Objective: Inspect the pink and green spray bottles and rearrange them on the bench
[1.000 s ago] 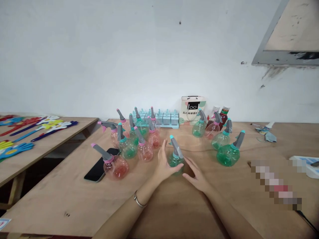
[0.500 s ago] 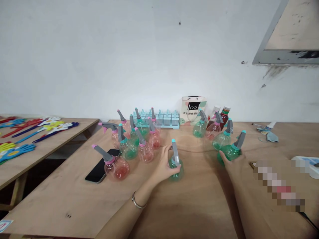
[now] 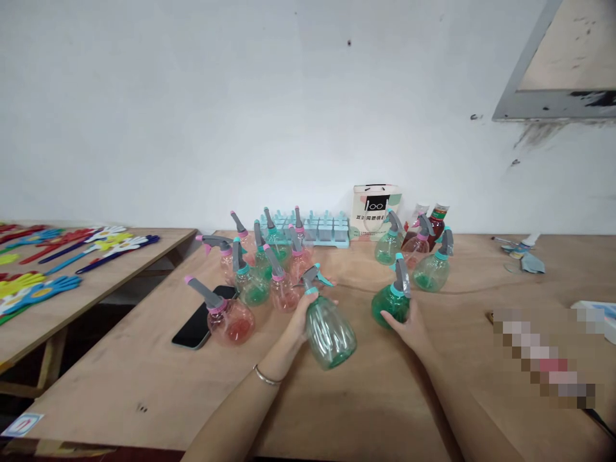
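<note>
My left hand [image 3: 304,317] is closed around the neck of a pale green spray bottle [image 3: 332,333], which tilts with its base toward the lower right and its grey and turquoise head up. A darker green spray bottle [image 3: 385,305] is gripped low on its body by my right hand [image 3: 407,324], and stands nearly upright. Left of my hands is a group of several pink and green spray bottles, the nearest a pink spray bottle [image 3: 231,324]. Behind my right hand stand more, including a green spray bottle [image 3: 430,273].
A phone [image 3: 195,327] lies beside the pink bottle. Along the wall are a light blue mould rack [image 3: 332,240], a paper bag [image 3: 370,218] and a dark red bottle [image 3: 437,226]. At right are a blurred object [image 3: 539,356] and a white box [image 3: 597,317]. Colourful hand-shaped items [image 3: 52,292] cover the left table.
The left hand's bottle has been lifted and tipped, its base swinging right. My right hand has brought the darker green bottle leftward, away from the right-hand group.
</note>
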`<state>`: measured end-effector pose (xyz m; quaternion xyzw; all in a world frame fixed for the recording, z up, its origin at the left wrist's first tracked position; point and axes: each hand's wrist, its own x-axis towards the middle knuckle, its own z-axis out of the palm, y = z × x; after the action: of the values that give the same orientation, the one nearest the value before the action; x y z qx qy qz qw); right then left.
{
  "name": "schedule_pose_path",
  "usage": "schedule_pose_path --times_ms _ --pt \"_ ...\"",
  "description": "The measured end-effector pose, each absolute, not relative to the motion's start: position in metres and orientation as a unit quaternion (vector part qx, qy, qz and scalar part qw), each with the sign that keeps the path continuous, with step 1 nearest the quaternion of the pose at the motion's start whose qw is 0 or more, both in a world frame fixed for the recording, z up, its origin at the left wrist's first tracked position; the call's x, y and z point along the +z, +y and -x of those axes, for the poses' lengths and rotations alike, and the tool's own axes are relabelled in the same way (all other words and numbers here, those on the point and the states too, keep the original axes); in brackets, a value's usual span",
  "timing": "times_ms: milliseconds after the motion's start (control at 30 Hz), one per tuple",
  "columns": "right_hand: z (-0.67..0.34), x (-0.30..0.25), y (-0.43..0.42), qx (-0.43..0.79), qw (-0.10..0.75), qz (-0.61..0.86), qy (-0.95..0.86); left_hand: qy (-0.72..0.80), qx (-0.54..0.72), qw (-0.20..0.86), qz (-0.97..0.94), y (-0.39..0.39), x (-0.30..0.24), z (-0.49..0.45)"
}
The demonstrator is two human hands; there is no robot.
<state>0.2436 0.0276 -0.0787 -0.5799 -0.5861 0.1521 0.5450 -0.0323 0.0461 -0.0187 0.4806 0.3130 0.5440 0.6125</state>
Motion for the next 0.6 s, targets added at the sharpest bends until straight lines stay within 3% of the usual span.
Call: schedule_pose_path --times_ms 200,600 --pt "-0.237 -0.077 0.023 0.168 0.546 0.568 -0.593 0.211 0.482 0.715 -0.460 0.037 -0.016 0.030" --pt "-0.237 -0.081 0.023 0.159 0.551 0.559 -0.599 0.158 0.450 0.724 -0.498 0.024 -0.021 0.018"
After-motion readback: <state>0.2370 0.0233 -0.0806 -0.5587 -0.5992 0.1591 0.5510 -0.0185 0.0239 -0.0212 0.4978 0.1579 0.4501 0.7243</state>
